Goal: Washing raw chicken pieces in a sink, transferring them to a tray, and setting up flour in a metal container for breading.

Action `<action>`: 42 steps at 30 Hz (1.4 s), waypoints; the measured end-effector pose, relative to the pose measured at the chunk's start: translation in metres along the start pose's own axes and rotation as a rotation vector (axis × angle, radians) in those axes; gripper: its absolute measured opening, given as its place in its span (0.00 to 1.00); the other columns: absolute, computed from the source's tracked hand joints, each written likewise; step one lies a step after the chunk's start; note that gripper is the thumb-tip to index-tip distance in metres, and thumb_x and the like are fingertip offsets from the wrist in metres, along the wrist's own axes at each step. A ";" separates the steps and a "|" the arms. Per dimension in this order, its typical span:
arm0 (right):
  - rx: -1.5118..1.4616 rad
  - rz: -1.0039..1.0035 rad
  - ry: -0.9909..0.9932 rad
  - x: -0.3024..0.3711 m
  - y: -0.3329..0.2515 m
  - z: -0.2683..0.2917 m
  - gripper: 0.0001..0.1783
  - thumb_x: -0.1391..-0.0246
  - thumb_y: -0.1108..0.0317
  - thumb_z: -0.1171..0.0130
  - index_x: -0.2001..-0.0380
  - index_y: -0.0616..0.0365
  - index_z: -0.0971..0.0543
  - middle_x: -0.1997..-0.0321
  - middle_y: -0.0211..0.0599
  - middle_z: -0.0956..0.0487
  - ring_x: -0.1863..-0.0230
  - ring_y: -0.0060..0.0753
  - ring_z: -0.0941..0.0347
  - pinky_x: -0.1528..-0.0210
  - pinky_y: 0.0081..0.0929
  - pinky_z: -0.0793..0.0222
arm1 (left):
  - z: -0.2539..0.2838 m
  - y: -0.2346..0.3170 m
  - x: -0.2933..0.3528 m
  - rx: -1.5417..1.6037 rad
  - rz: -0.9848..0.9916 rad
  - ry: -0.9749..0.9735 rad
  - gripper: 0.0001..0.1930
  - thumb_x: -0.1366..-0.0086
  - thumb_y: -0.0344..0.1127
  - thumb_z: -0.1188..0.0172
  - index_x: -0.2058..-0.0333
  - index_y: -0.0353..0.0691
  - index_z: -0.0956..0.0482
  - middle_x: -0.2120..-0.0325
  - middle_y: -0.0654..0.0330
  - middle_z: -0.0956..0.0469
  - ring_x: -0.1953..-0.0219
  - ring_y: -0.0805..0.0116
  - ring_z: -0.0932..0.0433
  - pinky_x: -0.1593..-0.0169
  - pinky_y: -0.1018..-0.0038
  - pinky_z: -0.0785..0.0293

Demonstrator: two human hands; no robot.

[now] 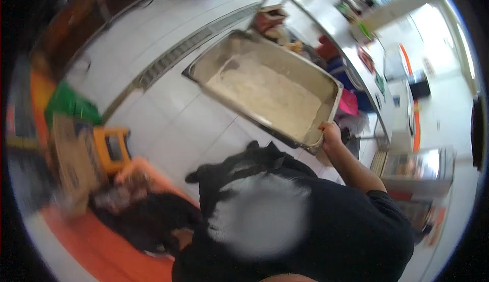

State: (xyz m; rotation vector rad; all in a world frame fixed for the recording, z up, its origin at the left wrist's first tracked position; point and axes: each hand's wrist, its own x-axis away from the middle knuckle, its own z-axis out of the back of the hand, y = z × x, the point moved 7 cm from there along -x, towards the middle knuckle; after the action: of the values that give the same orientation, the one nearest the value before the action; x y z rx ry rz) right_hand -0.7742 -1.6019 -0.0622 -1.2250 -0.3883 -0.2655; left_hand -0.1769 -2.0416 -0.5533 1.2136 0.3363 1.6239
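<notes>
A large rectangular metal bin [204, 89] holds a thick layer of pale, flour-like powder [265, 89]. My right hand [331, 133] is closed on the rim at its near right corner, fingers over the edge. The bin looks tilted in this view, and I cannot tell what bears its far end. A small patch of skin, seemingly part of my left hand or arm [182, 238], shows beside my body by a black cloth-like thing [147, 221]; its fingers are hidden. White powder marks the front of my black clothing.
An orange surface [102, 249] lies at the lower left, with a cardboard box [76, 160], a yellow-orange step stool [112, 149] and a green container [71, 104] beyond. A floor drain grate [178, 58] crosses the tiles. A long metal table [336, 27] stands right of the bin.
</notes>
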 end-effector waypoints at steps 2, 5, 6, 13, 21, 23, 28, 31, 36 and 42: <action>-0.169 0.027 0.098 0.015 -0.011 0.023 0.13 0.66 0.81 0.52 0.70 0.63 0.33 0.72 0.38 0.33 0.71 0.39 0.32 0.68 0.35 0.30 | -0.082 0.095 -0.050 -0.101 -0.097 -0.064 0.37 0.49 0.50 0.40 0.45 0.37 0.41 0.43 0.53 0.41 0.40 0.55 0.45 0.40 0.61 0.46; -0.464 -0.082 0.117 0.049 0.102 -0.043 0.16 0.66 0.82 0.54 0.67 0.65 0.32 0.71 0.39 0.32 0.69 0.40 0.31 0.66 0.35 0.29 | 0.001 0.157 -0.140 -0.397 -0.215 0.028 0.37 0.49 0.50 0.40 0.45 0.37 0.41 0.43 0.51 0.41 0.40 0.53 0.46 0.40 0.60 0.45; -0.497 -0.063 0.135 0.046 0.106 -0.026 0.17 0.67 0.82 0.55 0.66 0.66 0.32 0.70 0.40 0.31 0.68 0.40 0.30 0.65 0.35 0.29 | -0.025 0.151 -0.129 -0.440 -0.215 0.029 0.37 0.49 0.50 0.40 0.45 0.37 0.41 0.43 0.51 0.42 0.40 0.53 0.46 0.40 0.60 0.45; -0.628 0.039 0.331 -0.083 0.139 0.135 0.25 0.66 0.80 0.57 0.56 0.69 0.36 0.62 0.46 0.31 0.61 0.45 0.30 0.57 0.39 0.29 | -0.092 0.187 -0.016 -0.762 -0.120 0.322 0.37 0.50 0.50 0.39 0.45 0.38 0.41 0.43 0.48 0.43 0.40 0.48 0.47 0.41 0.57 0.44; -0.702 0.088 0.414 -0.183 0.008 0.200 0.20 0.63 0.79 0.56 0.61 0.70 0.35 0.62 0.45 0.31 0.58 0.46 0.30 0.54 0.43 0.30 | -0.189 0.255 0.027 -0.805 -0.027 0.048 0.28 0.51 0.45 0.39 0.53 0.35 0.31 0.52 0.42 0.35 0.49 0.44 0.36 0.45 0.59 0.39; -0.631 0.228 0.349 -0.264 0.006 0.225 0.19 0.62 0.79 0.56 0.61 0.71 0.34 0.61 0.46 0.30 0.58 0.47 0.30 0.54 0.43 0.30 | -0.170 0.222 0.010 -0.852 0.061 -0.063 0.29 0.51 0.45 0.40 0.53 0.33 0.31 0.52 0.40 0.33 0.49 0.44 0.35 0.45 0.59 0.39; -0.103 0.186 0.407 -0.481 -0.004 0.287 0.21 0.62 0.79 0.56 0.59 0.72 0.34 0.58 0.49 0.29 0.57 0.50 0.29 0.52 0.45 0.31 | -0.222 0.194 -0.005 -0.611 0.358 -0.100 0.31 0.49 0.47 0.43 0.53 0.26 0.31 0.55 0.37 0.30 0.50 0.46 0.32 0.46 0.62 0.37; -0.210 0.151 0.255 -0.576 0.005 0.272 0.23 0.61 0.78 0.56 0.56 0.73 0.35 0.56 0.50 0.29 0.56 0.50 0.29 0.51 0.46 0.31 | -0.252 0.195 -0.026 -0.492 0.453 -0.252 0.32 0.46 0.50 0.45 0.53 0.23 0.31 0.53 0.40 0.30 0.48 0.50 0.32 0.47 0.63 0.37; 0.076 0.286 0.223 -0.664 0.003 0.356 0.22 0.52 0.71 0.55 0.53 0.71 0.36 0.53 0.49 0.29 0.52 0.48 0.30 0.47 0.43 0.33 | -0.403 0.376 -0.123 -1.294 -0.375 -0.588 0.22 0.39 0.47 0.53 0.62 0.31 0.24 0.59 0.44 0.25 0.52 0.52 0.29 0.49 0.61 0.37; -0.858 0.108 0.202 -0.615 0.010 0.298 0.18 0.42 0.59 0.59 0.59 0.60 0.28 0.59 0.43 0.24 0.56 0.39 0.29 0.47 0.40 0.35 | -0.447 0.557 -0.102 -0.432 -0.211 -0.210 0.13 0.40 0.37 0.47 0.62 0.33 0.28 0.68 0.54 0.25 0.63 0.64 0.28 0.57 0.71 0.33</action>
State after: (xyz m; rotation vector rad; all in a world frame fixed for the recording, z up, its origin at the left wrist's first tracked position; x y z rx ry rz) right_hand -1.3695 -1.3226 -0.2482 -2.0299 -0.0112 -0.4848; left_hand -0.8629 -2.2155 -0.4130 0.9682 -0.0224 1.2884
